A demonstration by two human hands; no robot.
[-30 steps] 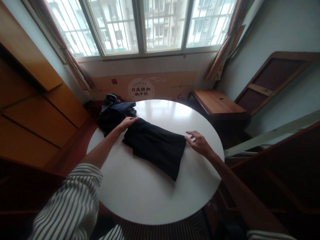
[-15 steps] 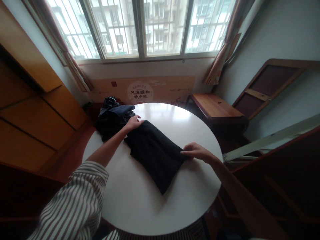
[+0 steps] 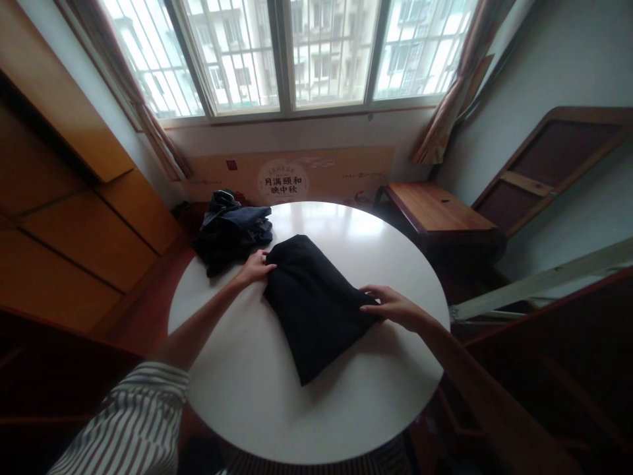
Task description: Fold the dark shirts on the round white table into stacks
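Observation:
A black garment (image 3: 321,310), folded into a rough rectangle, lies on the white round table (image 3: 257,409); its exact kind is hidden by the folding. My left hand (image 3: 254,268) pinches its left edge, thumb on top and the other fingers at the side. At the right corner, my right hand (image 3: 393,307) grips the cloth between thumb and fingers. A pile of dark clothes (image 3: 232,231), some of it denim blue, sits crumpled at the table's far left edge, just beyond my left hand.
A wooden side table (image 3: 435,208) stands behind on the right, near a leaning wood-framed panel (image 3: 539,158). Orange-brown cabinets (image 3: 74,244) line the left. A window with curtains is at the back, above a printed banner (image 3: 321,168).
My left hand has moved from the garment's far left corner down its left side, and that edge is now gathered in. The garment has turned slightly; my right hand stays at its corner.

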